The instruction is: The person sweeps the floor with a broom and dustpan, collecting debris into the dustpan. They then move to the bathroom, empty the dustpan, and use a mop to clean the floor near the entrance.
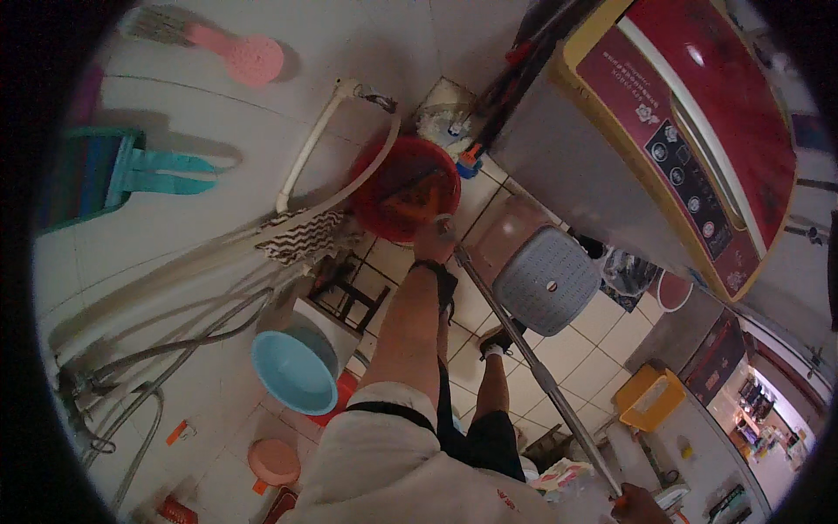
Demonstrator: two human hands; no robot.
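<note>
A long metal pole (543, 374) slants across the view from the red bucket toward the lower right. My left hand (434, 239), at the end of the outstretched arm with a dark band on its wrist, is closed round the pole's far end at the bucket's near rim. Closed on the pole's near end is my right hand (642, 506), partly cut off by the lower edge. The red bucket (372, 207) stands on the tiled floor against the wall; something orange and a dark strip show dimly inside. What is fixed to the pole's far end is hidden.
A grey plastic stool (547, 281) stands right of the pole, beside a red-topped washing machine (711, 113). Left are white pipes (307, 148), a patterned cloth (301, 237) and a light-blue basin (295, 370). A yellow container (649, 397) sits at right.
</note>
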